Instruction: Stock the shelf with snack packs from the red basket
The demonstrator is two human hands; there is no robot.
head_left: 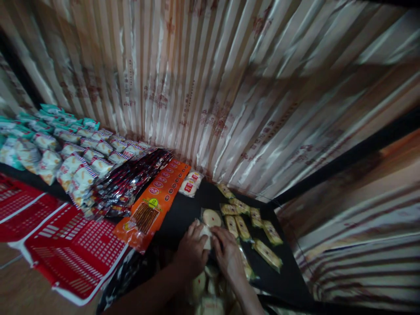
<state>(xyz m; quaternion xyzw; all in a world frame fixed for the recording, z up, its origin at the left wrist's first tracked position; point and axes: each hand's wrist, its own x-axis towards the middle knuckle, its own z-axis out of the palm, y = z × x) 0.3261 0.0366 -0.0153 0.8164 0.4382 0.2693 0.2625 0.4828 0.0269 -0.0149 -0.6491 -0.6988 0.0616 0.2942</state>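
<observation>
A round, pale packaged pastry (205,236) sits between my two hands at the front of the black shelf. My left hand (193,246) closes on its left side with bent fingers. From the right, my right hand (227,250) grips the same pastry, its fingers curled at the edge. Right behind it lies another round pastry (211,217) with a red dot, in clear wrap. More pale round pastries (198,283) show below my wrists, partly hidden by my forearms.
Yellow-wrapped bars (267,255) lie scattered on the black shelf (288,275) to the right. On the left are an orange snack pack (149,210), dark shiny packets (126,186) and white snack bags (78,175). Red baskets (78,253) stand below. Printed plastic sheeting (183,87) hangs behind.
</observation>
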